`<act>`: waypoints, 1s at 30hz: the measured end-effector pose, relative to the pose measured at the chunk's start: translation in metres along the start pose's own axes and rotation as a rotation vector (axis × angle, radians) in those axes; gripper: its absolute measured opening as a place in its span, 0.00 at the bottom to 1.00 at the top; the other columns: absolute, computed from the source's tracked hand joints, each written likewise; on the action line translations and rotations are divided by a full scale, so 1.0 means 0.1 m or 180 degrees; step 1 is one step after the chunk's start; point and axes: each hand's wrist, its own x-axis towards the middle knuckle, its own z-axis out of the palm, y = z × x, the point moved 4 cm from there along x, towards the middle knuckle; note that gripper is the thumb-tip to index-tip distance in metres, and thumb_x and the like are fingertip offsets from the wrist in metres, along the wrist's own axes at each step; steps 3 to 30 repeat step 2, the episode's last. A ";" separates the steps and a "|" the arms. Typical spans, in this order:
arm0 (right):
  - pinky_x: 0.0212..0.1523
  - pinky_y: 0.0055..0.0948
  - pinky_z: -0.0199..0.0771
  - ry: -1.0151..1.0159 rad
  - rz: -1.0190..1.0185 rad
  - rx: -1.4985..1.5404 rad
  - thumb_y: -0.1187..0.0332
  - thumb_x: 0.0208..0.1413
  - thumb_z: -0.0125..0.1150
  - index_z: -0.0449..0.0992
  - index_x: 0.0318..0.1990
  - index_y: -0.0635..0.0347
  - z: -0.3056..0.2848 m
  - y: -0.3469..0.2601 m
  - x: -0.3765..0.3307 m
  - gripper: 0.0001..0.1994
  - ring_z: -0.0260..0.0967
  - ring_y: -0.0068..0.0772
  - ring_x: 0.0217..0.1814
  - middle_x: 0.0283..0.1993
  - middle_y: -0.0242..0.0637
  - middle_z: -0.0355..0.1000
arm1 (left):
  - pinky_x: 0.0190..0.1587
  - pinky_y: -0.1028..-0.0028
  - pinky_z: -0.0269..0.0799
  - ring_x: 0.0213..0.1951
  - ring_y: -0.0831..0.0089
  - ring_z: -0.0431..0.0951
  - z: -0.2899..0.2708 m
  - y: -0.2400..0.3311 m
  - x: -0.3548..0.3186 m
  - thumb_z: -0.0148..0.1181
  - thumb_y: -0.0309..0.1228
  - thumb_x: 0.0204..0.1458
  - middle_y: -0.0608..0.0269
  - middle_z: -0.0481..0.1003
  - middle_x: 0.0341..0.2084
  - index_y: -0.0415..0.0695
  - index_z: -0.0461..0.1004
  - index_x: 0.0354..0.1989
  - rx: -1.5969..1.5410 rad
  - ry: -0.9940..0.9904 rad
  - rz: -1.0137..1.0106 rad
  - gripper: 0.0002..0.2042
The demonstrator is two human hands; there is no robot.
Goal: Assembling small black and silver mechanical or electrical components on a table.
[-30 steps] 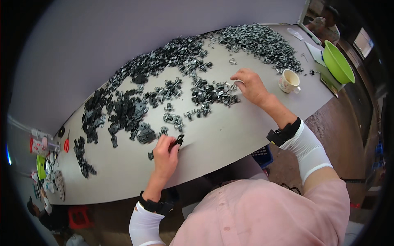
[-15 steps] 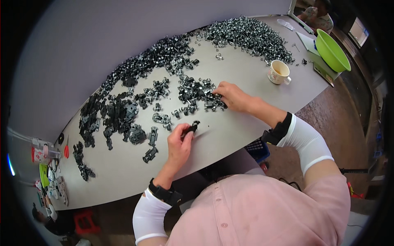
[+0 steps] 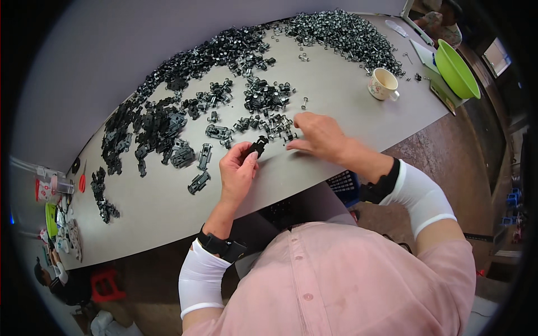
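Note:
My left hand holds a small black plastic part between thumb and fingers, lifted just above the grey table. My right hand rests on the table to its right, fingertips on small dark metal pieces at the edge of a loose cluster. Whether those fingers pinch a piece is hidden. Black plastic parts lie scattered left of my left hand.
A long heap of black parts runs along the table's far side, with a heap of shiny metal clips at the far right. A white cup and a green bowl stand at the right end. A blue crate sits under the table.
My left hand has come up and rightward with the black part. My right hand has drawn back from the far cluster toward the near edge, closer to the left hand.

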 end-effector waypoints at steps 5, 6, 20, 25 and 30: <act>0.37 0.39 0.69 -0.0256 0.0297 -0.0177 0.54 0.43 0.68 0.64 0.45 0.60 0.04 -0.08 0.10 0.27 0.70 0.51 0.38 0.36 0.46 0.70 | 0.20 0.84 0.63 0.22 0.84 0.69 -0.01 -0.05 0.04 0.53 0.21 0.55 0.65 0.73 0.27 0.35 0.70 0.43 0.0120 -0.0129 -0.0109 0.08; 0.37 0.39 0.69 -0.0256 0.0297 -0.0177 0.54 0.43 0.68 0.64 0.45 0.60 0.04 -0.08 0.10 0.27 0.70 0.51 0.38 0.36 0.46 0.70 | 0.20 0.84 0.63 0.22 0.84 0.69 -0.01 -0.05 0.04 0.53 0.21 0.55 0.65 0.73 0.27 0.35 0.70 0.43 0.0120 -0.0129 -0.0109 0.08; 0.37 0.39 0.69 -0.0256 0.0297 -0.0177 0.54 0.43 0.68 0.64 0.45 0.60 0.04 -0.08 0.10 0.27 0.70 0.51 0.38 0.36 0.46 0.70 | 0.20 0.84 0.63 0.22 0.84 0.69 -0.01 -0.05 0.04 0.53 0.21 0.55 0.65 0.73 0.27 0.35 0.70 0.43 0.0120 -0.0129 -0.0109 0.08; 0.37 0.39 0.69 -0.0256 0.0297 -0.0177 0.54 0.43 0.68 0.64 0.45 0.60 0.04 -0.08 0.10 0.27 0.70 0.51 0.38 0.36 0.46 0.70 | 0.20 0.84 0.63 0.22 0.84 0.69 -0.01 -0.05 0.04 0.53 0.21 0.55 0.65 0.73 0.27 0.35 0.70 0.43 0.0120 -0.0129 -0.0109 0.08; 0.37 0.39 0.69 -0.0256 0.0297 -0.0177 0.54 0.43 0.68 0.64 0.45 0.60 0.04 -0.08 0.10 0.27 0.70 0.51 0.38 0.36 0.46 0.70 | 0.20 0.84 0.63 0.22 0.84 0.69 -0.01 -0.05 0.04 0.53 0.21 0.55 0.65 0.73 0.27 0.35 0.70 0.43 0.0120 -0.0129 -0.0109 0.08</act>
